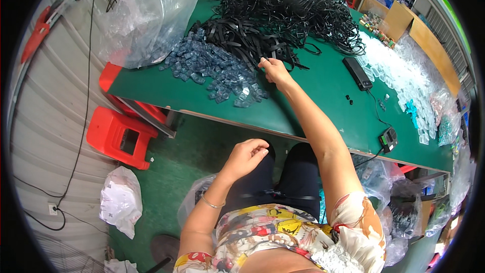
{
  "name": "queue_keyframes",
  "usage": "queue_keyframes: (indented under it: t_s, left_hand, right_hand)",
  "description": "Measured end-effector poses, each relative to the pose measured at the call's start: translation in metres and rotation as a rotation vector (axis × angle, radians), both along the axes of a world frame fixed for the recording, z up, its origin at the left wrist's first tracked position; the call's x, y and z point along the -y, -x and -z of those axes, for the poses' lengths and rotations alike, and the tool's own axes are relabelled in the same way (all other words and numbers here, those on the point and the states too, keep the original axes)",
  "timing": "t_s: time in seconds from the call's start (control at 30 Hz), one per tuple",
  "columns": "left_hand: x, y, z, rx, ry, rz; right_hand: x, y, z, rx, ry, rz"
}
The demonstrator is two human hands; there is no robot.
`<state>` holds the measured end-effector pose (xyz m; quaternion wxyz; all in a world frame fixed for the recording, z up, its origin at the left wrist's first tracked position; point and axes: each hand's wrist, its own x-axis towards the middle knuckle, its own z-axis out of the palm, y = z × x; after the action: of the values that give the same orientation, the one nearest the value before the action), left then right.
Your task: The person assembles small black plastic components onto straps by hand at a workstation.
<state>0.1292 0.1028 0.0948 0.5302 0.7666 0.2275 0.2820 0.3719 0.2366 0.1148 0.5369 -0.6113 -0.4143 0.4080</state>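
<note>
Head view: right hand (275, 72), one o'clock, fingertips at black straps (237, 35), pinch unclear, probably best easing one free end out; left hand (246, 157), six o'clock, half-curled, thumb apart.

A red stool (103, 134) sits on green floor (164, 192) beside ribbed wall (50, 131).

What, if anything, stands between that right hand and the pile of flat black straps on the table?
Nothing visible: the right hand is right at the near edge of the black straps, though whether they touch is unclear. The translucent bluish pieces lie to its left, not between.
</note>
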Motion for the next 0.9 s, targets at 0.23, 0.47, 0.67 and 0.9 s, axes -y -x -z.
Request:
queue_keyframes:
  t_s: [0.23,0.47,0.67,0.9]
  left_hand:
    - [-0.047,-0.012,-0.013,0.071,-0.229,-0.34]
    - [-0.17,-0.073,-0.053,-0.186,-0.911,-0.43]
    - [-0.219,-0.116,-0.054,-0.724,-1.128,-0.236]
    - [-0.239,-0.135,-0.055,-0.899,-1.172,-0.116]
  right_hand:
    - [0.016,-0.017,-0.008,0.012,-0.074,0.1]
    - [0.042,-0.052,0.022,0.881,-0.061,0.452]
    - [0.067,-0.05,0.034,0.759,-0.206,0.489]
    - [0.068,-0.055,0.037,0.708,-0.211,0.507]
